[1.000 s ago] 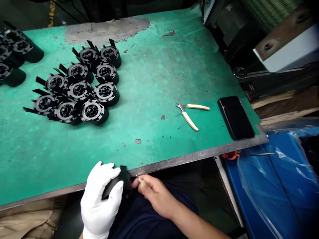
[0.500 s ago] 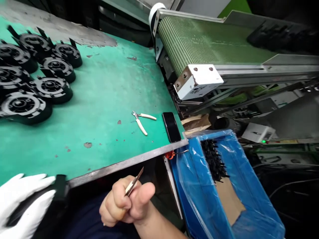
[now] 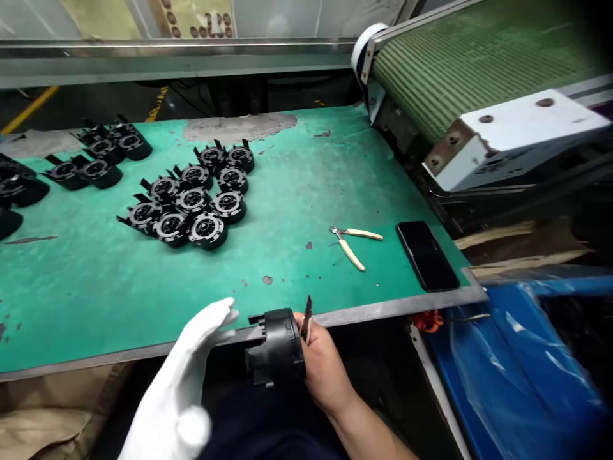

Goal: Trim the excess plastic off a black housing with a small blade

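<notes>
A round black plastic housing [image 3: 278, 345] is held on its side over the table's front edge. My right hand [image 3: 325, 364], bare, grips it from the right and also holds a slim knife [image 3: 307, 319], its blade pointing up. My left hand [image 3: 191, 358], in a white glove, is open to the left of the housing, fingers stretched and thumb apart, with a gap between them. Cutting pliers [image 3: 352, 243] with cream handles lie spread on the green table [image 3: 297, 191]. The housing hides some of my right fingers.
Several similar black housings [image 3: 205, 229] stand grouped on the table, with more at the far left. A phone [image 3: 427, 255] lies near the right corner. A green conveyor [image 3: 431, 70] rises at the back right; a blue plastic-lined bin [image 3: 507, 358] stands below.
My view has swung left. My gloved hand has moved from the left toward the middle. My right hand, holding only the knife before, now grips the housing too.
</notes>
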A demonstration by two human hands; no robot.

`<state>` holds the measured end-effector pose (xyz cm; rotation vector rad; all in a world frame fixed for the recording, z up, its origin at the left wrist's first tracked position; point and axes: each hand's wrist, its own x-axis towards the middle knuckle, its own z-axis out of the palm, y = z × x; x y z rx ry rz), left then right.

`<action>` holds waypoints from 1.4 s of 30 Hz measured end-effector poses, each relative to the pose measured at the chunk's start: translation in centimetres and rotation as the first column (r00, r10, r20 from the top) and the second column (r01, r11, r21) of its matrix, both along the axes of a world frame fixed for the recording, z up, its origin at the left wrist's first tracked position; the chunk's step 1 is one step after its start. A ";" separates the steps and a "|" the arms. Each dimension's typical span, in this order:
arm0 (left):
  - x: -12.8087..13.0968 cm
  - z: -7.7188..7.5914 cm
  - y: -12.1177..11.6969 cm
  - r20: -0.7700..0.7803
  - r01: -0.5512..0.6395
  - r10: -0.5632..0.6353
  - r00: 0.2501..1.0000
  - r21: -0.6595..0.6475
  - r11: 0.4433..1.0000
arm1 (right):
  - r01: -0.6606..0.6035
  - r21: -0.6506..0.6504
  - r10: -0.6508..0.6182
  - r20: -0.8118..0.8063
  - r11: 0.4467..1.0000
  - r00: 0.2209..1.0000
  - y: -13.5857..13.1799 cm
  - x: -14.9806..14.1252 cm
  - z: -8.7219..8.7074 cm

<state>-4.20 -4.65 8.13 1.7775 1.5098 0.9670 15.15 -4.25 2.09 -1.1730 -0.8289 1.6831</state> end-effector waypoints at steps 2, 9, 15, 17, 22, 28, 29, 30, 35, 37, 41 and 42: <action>0.3 -0.8 -0.1 0.043 0.132 -0.129 0.991 -0.074 0.989 | -0.033 -0.058 0.024 -0.149 0.998 0.989 0.0 -0.6 0.1; 0.9 -2.6 -0.4 -0.154 0.113 -0.096 0.983 0.106 0.988 | -0.132 -0.287 0.038 -0.312 0.949 0.949 -2.4 -2.9 -1.2; -0.2 -4.5 -0.3 -0.535 -0.015 0.112 0.837 0.182 0.983 | -0.249 -0.295 0.217 -0.136 0.923 0.967 -3.8 -0.4 -3.5; 0.0 -5.6 -0.4 -0.547 -0.022 0.129 0.827 0.198 0.980 | -0.289 -0.218 0.294 -0.011 0.932 0.956 -3.6 -0.3 -3.9; 0.7 -6.7 -0.7 -0.518 -0.015 0.153 0.842 0.261 0.965 | -0.349 -0.111 0.360 0.096 0.930 0.928 -2.7 -1.1 -4.4; 0.5 -7.2 -1.0 -0.503 0.025 0.159 0.849 0.338 0.941 | -0.346 -0.069 0.352 0.123 0.936 0.928 -2.2 -1.2 -4.6; 0.5 -7.4 -1.1 -0.502 0.028 0.165 0.849 0.355 0.935 | -0.340 -0.056 0.344 0.119 0.939 0.931 -2.1 -1.2 -4.4; 0.5 -7.5 -1.1 -0.499 0.030 0.172 0.850 0.370 0.929 | -0.331 -0.042 0.334 0.117 0.943 0.935 -1.9 -1.1 -4.3; 0.4 -7.9 -1.2 -0.504 0.048 0.181 0.844 0.407 0.912 | -0.295 -0.035 0.296 0.166 0.955 0.941 -1.4 -1.2 -4.0; 0.3 -8.0 -1.3 -0.514 0.058 0.182 0.839 0.415 0.908 | -0.307 -0.058 0.312 0.194 0.950 0.930 -1.5 -1.3 -4.3; 0.2 -8.2 -1.3 -0.508 0.090 0.179 0.842 0.460 0.884 | -0.321 -0.084 0.331 0.192 0.944 0.924 -1.7 -1.6 -5.2; 0.2 -8.2 -1.2 -0.505 0.089 0.185 0.843 0.470 0.878 | -0.322 -0.081 0.332 0.177 0.943 0.927 -1.7 -1.6 -5.3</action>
